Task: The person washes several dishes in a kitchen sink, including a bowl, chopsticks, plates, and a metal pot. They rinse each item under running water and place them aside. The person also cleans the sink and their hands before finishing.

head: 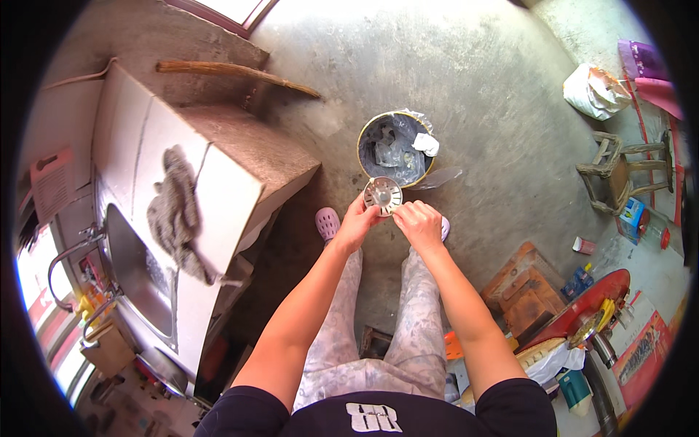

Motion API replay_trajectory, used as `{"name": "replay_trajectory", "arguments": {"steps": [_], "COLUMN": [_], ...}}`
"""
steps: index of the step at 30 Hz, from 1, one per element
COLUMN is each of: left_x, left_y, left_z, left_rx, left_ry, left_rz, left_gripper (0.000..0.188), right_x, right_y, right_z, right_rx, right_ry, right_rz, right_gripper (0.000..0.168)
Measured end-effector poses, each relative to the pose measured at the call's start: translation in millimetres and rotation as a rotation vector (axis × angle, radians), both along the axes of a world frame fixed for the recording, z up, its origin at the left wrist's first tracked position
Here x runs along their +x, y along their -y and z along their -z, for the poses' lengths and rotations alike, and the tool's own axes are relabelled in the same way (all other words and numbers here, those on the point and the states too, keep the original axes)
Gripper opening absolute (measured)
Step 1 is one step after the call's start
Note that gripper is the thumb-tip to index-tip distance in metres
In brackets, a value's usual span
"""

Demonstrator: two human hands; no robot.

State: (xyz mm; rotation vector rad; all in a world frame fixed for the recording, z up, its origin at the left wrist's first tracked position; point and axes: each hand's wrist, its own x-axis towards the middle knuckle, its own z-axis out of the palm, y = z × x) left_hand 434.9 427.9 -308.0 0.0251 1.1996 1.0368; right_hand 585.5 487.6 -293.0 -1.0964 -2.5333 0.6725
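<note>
A round metal sink strainer [383,198] with slots around a central knob is held over the near rim of a trash bin [359,147]. My left hand [356,223] grips it from the left, thumb over the near edge. At its lower right rim, the bunched fingers of my right hand [419,221] touch the strainer; whether they also pinch something small is hidden. Small pale bits lie on the strainer. Inside the bin's plastic liner [407,173] is crumpled clear plastic, and a white wad of tissue [426,144] rests at the right rim.
To the left, a grey rag [175,213] lies on a white tiled counter [229,202] beside a steel sink [131,262]. A straw broom [235,74] leans past the ledge. At right stand a wooden chair [611,175], a white sack [595,93] and wooden boards [524,289].
</note>
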Motion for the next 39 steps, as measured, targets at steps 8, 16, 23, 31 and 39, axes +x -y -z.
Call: {"name": "replay_trajectory", "arguments": {"steps": [8,16,23,31,39], "left_x": [-14.6,-31.4,-52.9,-85.3,-82.9], "left_y": [5.1,10.4,19.0,51.7,69.7], "left_z": [-108.2,-174.6,-212.0,-262.7,-279.6], "left_rx": [0.103,0.156,0.195,0.315,0.236], "left_ry": [-0.093,-0.016,0.015,-0.044,-0.333], "left_rz": [0.392,0.457,0.381,0.136,-0.196], "left_gripper": [0.029,0.027,0.032,0.042,0.05], "right_x": [-22.6,-39.3,-60.5,-65.9,-81.5], "right_y": [-25.9,-15.6,-0.1,-19.8,-4.5], "right_z": [-117.5,-162.9,-236.8,-252.0,-242.7], "right_rx": [-0.188,-0.02,-0.3,-0.212,-0.628], "right_ry": [-0.264,-0.132,-0.401,-0.293,-0.453], "right_rz": [0.059,-0.11,0.365,0.398,0.351], "right_gripper": [0.023,0.012,0.006,0.009,0.014]}}
